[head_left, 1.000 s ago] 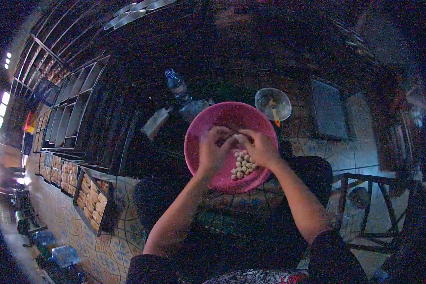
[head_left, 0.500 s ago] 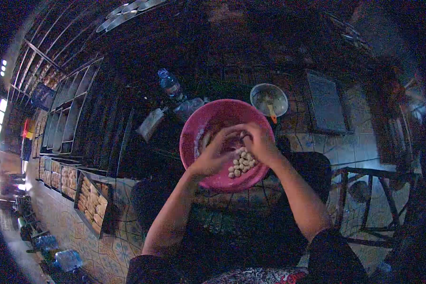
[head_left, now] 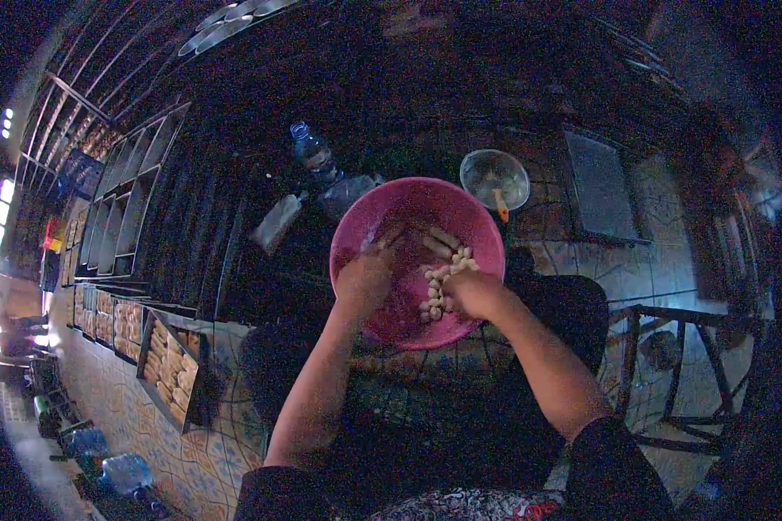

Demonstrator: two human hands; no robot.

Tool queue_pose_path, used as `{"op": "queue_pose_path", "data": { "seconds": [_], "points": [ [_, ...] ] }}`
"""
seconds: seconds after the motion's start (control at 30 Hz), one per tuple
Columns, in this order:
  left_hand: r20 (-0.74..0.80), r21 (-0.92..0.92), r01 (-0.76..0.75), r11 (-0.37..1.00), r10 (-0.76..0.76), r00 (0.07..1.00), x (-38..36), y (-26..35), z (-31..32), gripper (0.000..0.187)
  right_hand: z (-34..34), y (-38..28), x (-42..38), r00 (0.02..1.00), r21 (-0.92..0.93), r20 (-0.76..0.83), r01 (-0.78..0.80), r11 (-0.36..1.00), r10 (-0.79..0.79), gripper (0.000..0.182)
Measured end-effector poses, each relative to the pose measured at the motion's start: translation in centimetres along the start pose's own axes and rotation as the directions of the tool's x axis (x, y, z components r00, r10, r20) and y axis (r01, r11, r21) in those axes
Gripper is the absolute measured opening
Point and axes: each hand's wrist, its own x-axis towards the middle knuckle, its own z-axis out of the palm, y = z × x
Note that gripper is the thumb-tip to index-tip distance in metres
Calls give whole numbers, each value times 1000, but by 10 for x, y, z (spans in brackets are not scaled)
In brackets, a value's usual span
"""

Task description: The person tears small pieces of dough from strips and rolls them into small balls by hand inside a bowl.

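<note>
A pink basin (head_left: 492, 227) stands in front of my body. Inside it, small pale balls that look like dough (head_left: 434, 300) are heaped at the right. A short pale roll (head_left: 442, 242) of similar stuff lies behind them. My left hand (head_left: 367, 276) reaches down into the basin's left side; its fingers are dim and blurred, so their grip does not show. Over the pale balls, my right hand (head_left: 473, 293) is lowered with its fingers pointing down among them. Those fingertips are hidden, and whether they hold a ball cannot be seen.
Behind the basin are a plastic bottle (head_left: 314, 154), a clear bag (head_left: 277, 221) and a bowl (head_left: 493, 174) with an orange-handled tool (head_left: 500, 205). Trays of pale rolls (head_left: 173, 369) line the left floor. A dark metal frame (head_left: 679, 365) stands at right.
My hands were together above the middle of the basin. They have parted: the left went down and left, the right lowered onto the pale balls. The pale roll is now visible.
</note>
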Motion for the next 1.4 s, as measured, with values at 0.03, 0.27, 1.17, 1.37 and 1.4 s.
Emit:
{"op": "queue_pose_path", "data": {
  "seconds": [0.03,0.27,1.17,1.37,1.4],
  "points": [
    [4,46,25,999,-25,1000,1,-1,6,31,3,-1,2,1000,32,-1,-26,999,26,23],
    [-111,5,124,992,-123,986,8,-10,58,26,6,-10,9,988,341,58,-155,927,143,23],
    [53,-393,-66,917,95,994,30,-18,21,39,7,3,37,875,174,-479,168,970,-66,42],
    [95,-853,59,519,43,995,27,-37,31,38,3,3,40,936,374,-348,196,906,-59,36],
    [192,-801,89,592,113,975,28,-40,25,40,5,4,41,937,374,-345,197,906,-61,36]
  ]
}}
